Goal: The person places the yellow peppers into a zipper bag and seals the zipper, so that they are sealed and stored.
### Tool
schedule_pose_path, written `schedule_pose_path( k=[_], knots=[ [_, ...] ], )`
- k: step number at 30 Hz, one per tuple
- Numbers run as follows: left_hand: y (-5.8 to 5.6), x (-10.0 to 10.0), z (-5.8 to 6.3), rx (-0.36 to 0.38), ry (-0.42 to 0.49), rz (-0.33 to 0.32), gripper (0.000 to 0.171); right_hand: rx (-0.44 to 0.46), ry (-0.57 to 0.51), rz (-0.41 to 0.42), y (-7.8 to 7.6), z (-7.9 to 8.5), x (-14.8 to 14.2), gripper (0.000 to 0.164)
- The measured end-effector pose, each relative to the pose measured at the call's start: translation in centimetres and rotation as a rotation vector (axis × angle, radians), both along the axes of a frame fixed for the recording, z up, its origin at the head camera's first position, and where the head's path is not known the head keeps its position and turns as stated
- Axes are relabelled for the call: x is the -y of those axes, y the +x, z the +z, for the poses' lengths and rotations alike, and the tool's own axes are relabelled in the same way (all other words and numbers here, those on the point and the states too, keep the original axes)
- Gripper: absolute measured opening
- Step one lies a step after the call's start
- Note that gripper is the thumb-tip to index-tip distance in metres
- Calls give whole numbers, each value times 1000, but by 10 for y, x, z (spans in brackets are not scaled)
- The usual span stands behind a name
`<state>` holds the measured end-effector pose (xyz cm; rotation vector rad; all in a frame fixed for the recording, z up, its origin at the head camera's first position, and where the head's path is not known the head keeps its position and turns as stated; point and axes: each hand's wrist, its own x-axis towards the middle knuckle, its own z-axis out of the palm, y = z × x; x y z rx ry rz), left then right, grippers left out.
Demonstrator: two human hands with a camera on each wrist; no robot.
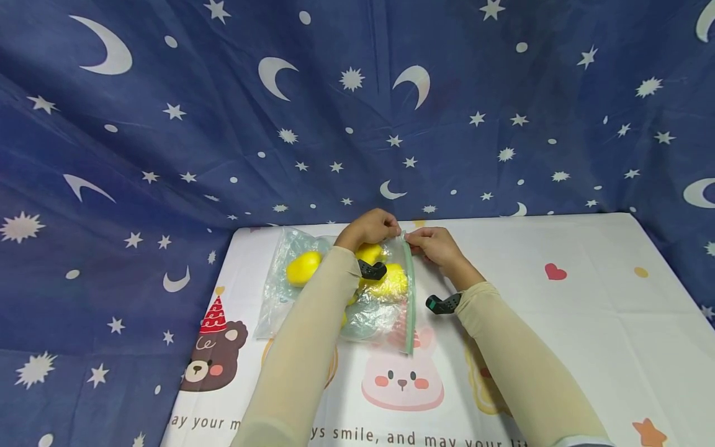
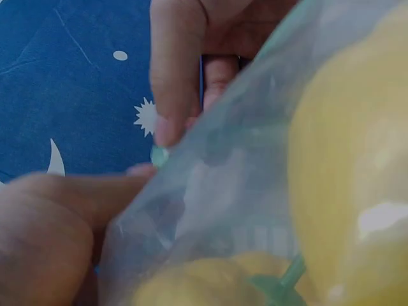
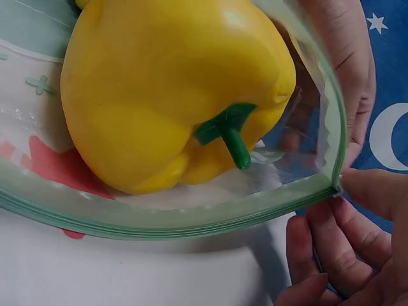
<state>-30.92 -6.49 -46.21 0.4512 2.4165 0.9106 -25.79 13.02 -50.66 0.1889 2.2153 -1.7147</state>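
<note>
A clear zip bag point(image 1: 274, 304) with a green zip strip point(image 1: 411, 298) lies on the table, its strip along the right side. Inside are several yellow bell peppers point(image 3: 172, 89); one shows a green stem point(image 3: 236, 143) in the right wrist view. My left hand point(image 1: 375, 227) pinches the bag at its far right corner, the forearm crossing over the bag. From the other side of that corner, my right hand point(image 1: 439, 246) pinches the end of the strip between thumb and finger. The two hands' fingertips are close together there.
A white tablecloth point(image 1: 558, 335) printed with a bear, a rabbit and lettering covers the table. Behind and to the left hangs a dark blue curtain point(image 1: 335, 124) with moons and stars. A black camera mount point(image 1: 444, 304) sits at my right wrist, another point(image 1: 372, 270) at my left.
</note>
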Motion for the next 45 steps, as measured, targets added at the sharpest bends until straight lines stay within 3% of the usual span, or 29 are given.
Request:
schedule_pose_path(
  k=[12, 26, 34, 40, 45],
  knots=[
    [-1, -7, -1, -113, -28, -147, 24, -67, -42, -48, 7, 5, 5, 23],
    [1, -5, 0, -164, -15, -61, 23, -108, 56, 92, 26, 10, 8, 21],
    [3, -3, 0, -40, 69, -48, 37, -207, 161, 110, 39, 12, 10, 20],
    [3, 2, -4, -95, 95, -76, 35, -328, 284, 130, 44, 10, 13, 27],
    [5, 3, -7, -124, 134, -61, 31, -364, 319, 119, 48, 12, 13, 26]
  ],
)
